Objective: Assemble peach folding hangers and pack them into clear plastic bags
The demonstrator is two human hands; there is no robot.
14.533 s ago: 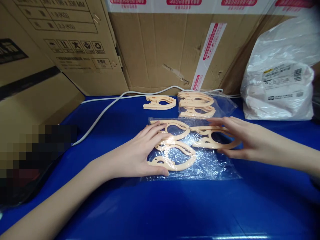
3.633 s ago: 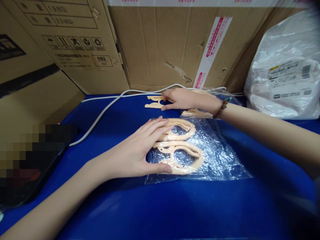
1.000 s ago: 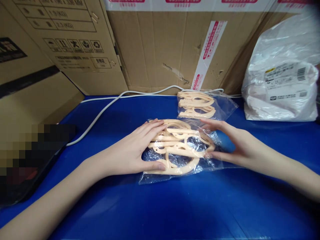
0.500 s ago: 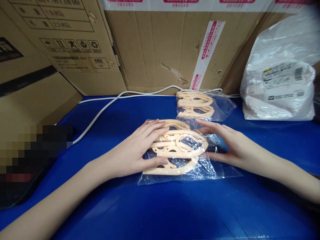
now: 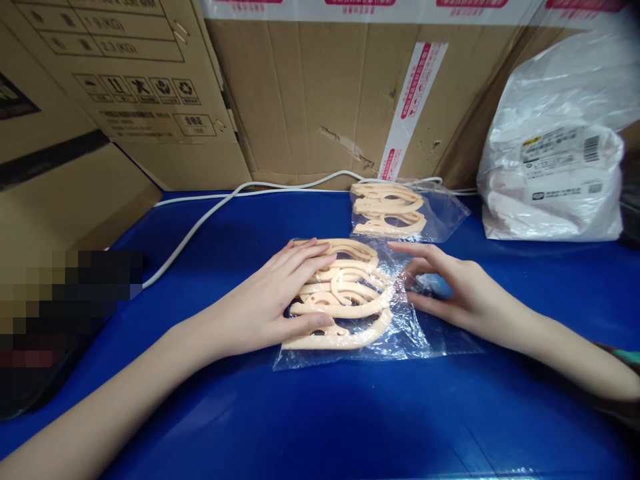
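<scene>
Beige plastic folding hangers [image 5: 350, 310] lie stacked in a clear plastic bag [image 5: 400, 343] on the blue table surface. My left hand [image 5: 280, 293] rests over the left end of the bag, fingers stretched across the hangers and thumb spread toward the front. At the bag's right end is my right hand [image 5: 450, 283], thumb and index finger apart, the other fingers bent in at the crumpled film. Whether those bent fingers pinch the film is hard to see. Just behind lies a second clear bag of beige hangers [image 5: 387, 207], touched by neither hand.
Cardboard boxes [image 5: 310, 100] wall in the back and left. A white cable [image 5: 200, 223] runs along the rear edge and curves forward on the left. At the back right stands a white plastic parcel bag [image 5: 550, 200] with a label. A dark, pixelated object is at left.
The middle hangers in the front bag have slid left, away from its right end. My right hand's fingers have bent in more. My left hand stays almost in place.
</scene>
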